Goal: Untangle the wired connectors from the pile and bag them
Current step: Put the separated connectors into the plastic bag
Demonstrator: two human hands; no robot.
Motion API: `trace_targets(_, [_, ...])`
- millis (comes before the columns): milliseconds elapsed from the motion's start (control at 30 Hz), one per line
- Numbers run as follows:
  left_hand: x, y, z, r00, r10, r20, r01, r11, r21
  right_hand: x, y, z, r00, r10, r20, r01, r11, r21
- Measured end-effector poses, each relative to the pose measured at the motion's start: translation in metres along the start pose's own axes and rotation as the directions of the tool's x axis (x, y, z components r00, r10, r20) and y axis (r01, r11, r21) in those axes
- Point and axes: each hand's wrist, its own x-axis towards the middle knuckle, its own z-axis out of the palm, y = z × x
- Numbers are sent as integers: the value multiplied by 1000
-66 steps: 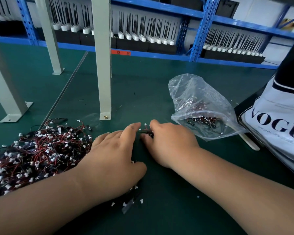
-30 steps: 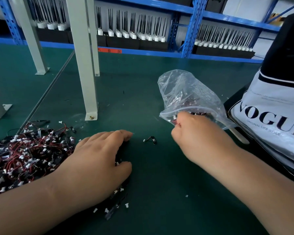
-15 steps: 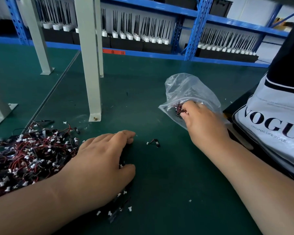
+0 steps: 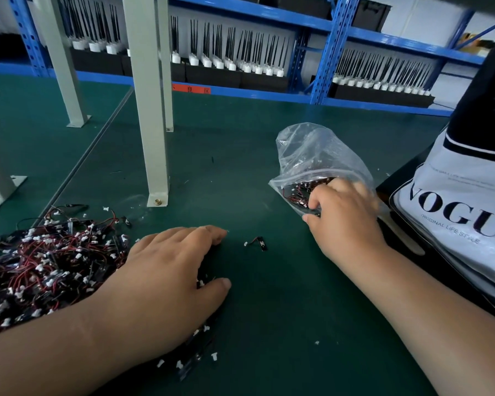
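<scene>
Fingers of right hand inside bag

The right hand is no longer meeting the left hand at the middle of the mat. It is now reaching into the bag, fingers curling inside the mouth among the bagged connectors, thumb pressing under the lower lip. The bag is standing taller and more bunched than before, its mouth gaping towards that hand. One connector is now lying alone between the hands, where both were pinching earlier. The left hand is lying flat, fingertips just short of it.
</scene>
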Motion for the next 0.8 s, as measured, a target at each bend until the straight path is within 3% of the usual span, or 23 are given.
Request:
trace_targets(67, [0, 0, -1, 1000, -1, 2, 1, 1000, 3, 1, -1, 0, 999, -28, 16, 28, 999, -15])
trace_targets(167, [0, 0, -2, 1000, -3, 10, 3, 1000, 0, 2, 0, 0, 997, -44, 62, 37, 993, 115])
trace_targets(367, [-1, 2, -3, 1000, -12, 21, 12, 1000, 5, 6, 8, 4, 983, -1, 183, -32, 984, 173])
trace_targets(467, [0, 3, -3, 1000, -13, 19, 13, 1000, 6, 7, 10, 5, 954, 5, 299, -38, 994, 105])
trace_targets(700, [-1, 2, -2, 1000, -12, 18, 12, 1000, 6, 1, 7, -1, 974, -6, 228, -42, 978, 205])
trace_targets(800, [-1, 1, -2, 1000, -7, 24, 7, 1000, 2, 0, 5, -6, 988, 28, 153, -49, 990, 132])
